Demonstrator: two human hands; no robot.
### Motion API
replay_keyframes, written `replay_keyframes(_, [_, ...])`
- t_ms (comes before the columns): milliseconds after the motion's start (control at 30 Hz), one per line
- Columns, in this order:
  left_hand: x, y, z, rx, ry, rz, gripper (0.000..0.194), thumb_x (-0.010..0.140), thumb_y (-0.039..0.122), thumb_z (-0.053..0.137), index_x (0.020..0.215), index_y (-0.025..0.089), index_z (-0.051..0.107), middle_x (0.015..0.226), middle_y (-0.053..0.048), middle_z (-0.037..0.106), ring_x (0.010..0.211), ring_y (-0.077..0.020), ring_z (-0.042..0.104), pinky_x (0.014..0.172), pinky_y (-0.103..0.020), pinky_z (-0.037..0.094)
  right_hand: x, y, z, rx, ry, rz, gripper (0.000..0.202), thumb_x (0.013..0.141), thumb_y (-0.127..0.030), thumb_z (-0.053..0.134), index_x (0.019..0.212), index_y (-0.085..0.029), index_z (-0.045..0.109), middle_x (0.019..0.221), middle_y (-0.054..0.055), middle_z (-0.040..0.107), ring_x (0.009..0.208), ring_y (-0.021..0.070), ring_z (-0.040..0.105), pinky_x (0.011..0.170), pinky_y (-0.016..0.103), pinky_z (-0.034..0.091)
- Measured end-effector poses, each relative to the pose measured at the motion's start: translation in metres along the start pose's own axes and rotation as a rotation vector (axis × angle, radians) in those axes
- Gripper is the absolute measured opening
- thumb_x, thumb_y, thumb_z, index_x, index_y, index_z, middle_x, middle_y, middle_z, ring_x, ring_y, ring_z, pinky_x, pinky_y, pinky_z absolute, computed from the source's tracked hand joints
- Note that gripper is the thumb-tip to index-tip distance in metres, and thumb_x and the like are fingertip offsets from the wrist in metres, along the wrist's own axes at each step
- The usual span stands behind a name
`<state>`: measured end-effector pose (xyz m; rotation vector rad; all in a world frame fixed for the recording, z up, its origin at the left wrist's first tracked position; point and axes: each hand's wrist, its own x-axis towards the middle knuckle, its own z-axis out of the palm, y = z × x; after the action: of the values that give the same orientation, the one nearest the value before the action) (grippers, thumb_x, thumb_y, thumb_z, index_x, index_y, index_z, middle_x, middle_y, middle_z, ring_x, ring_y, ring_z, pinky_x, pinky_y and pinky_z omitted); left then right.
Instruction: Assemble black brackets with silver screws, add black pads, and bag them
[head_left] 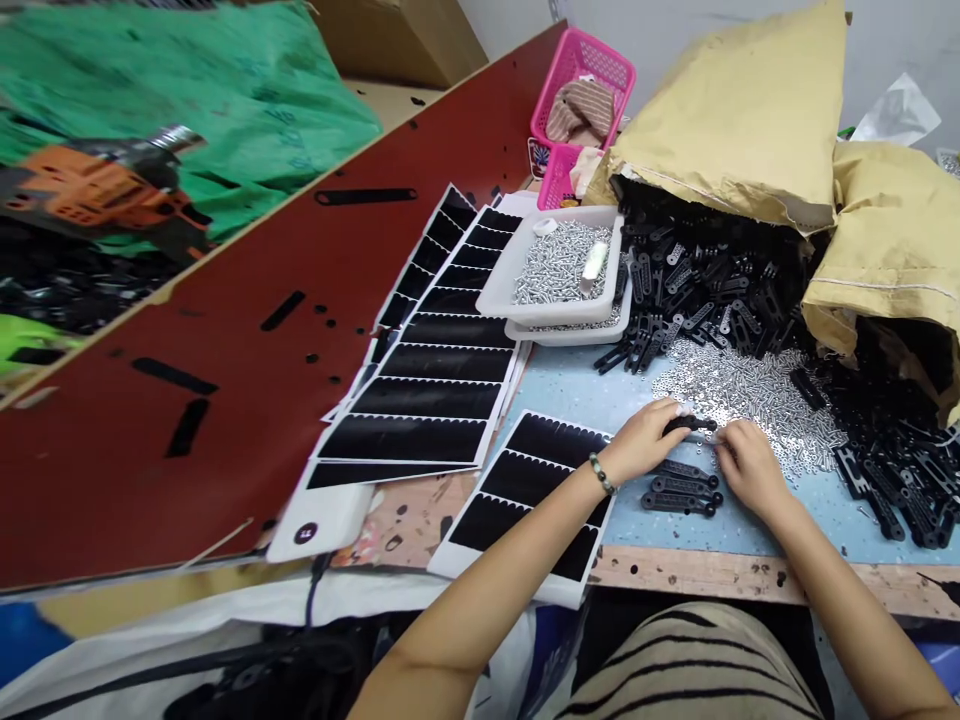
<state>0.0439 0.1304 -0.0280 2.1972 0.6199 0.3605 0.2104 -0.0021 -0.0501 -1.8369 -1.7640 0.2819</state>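
My left hand (643,440), with a beaded bracelet at the wrist, is closed on a black plastic link (694,424) above the blue work mat. Close to the link's right end, my right hand (750,464) has its fingers pinched together; whatever is between them is too small to make out. Below both hands, several similar black arms (679,490) lie stacked side by side. Just behind the hands spreads a heap of small silver screws (742,395).
Paper sacks (735,120) spill black parts (697,280) at the back right. White trays (559,270) of screws stand beside sheets of black stickers (435,365). A loose sticker sheet (517,465) lies near my left forearm. Further left are a red board (247,420) and an orange power tool (97,190).
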Motion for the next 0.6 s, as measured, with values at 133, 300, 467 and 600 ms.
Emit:
replay_keyframes(133, [-0.001, 0.001, 0.008, 0.115, -0.091, 0.051, 0.01, 0.087, 0.019, 0.057, 0.095, 0.018, 0.062, 0.097, -0.004, 0.06, 0.098, -0.0204, 0.053, 0.089, -0.035, 0.044, -0.009, 0.004, -0.004, 0.053, 0.086, 0.002, 0.013, 0.089, -0.022, 0.047, 0.099, -0.02, 0.056, 0.091, 0.006, 0.059, 0.087, 0.0211, 0.052, 0.077, 0.035, 0.043])
replay_keyframes(300, [-0.005, 0.001, 0.016, 0.247, -0.17, 0.088, 0.015, 0.089, 0.019, 0.055, 0.101, 0.018, 0.064, 0.099, -0.005, 0.06, 0.097, -0.0207, 0.053, 0.087, -0.035, 0.043, -0.016, 0.002, 0.003, -0.052, -0.004, -0.123, 0.016, 0.093, -0.024, 0.048, 0.1, -0.022, 0.063, 0.096, 0.006, 0.065, 0.089, 0.0203, 0.055, 0.08, 0.036, 0.041])
replay_keyframes(467, [-0.008, -0.001, 0.011, 0.191, -0.192, 0.112, 0.023, 0.094, 0.019, 0.045, 0.107, 0.02, 0.064, 0.102, -0.006, 0.058, 0.098, -0.0183, 0.054, 0.087, -0.032, 0.043, -0.017, 0.003, 0.009, -0.075, 0.027, -0.118, 0.018, 0.093, -0.024, 0.049, 0.101, -0.022, 0.065, 0.098, 0.006, 0.066, 0.09, 0.0199, 0.056, 0.08, 0.035, 0.042])
replay_keyframes(600, [-0.006, -0.001, 0.009, 0.165, -0.225, 0.085, 0.021, 0.092, 0.019, 0.05, 0.106, 0.018, 0.065, 0.099, -0.005, 0.06, 0.096, -0.0176, 0.055, 0.087, -0.03, 0.043, -0.02, 0.003, 0.008, -0.045, 0.043, -0.154, 0.018, 0.093, -0.024, 0.049, 0.099, -0.021, 0.065, 0.094, 0.006, 0.068, 0.087, 0.0192, 0.057, 0.08, 0.035, 0.041])
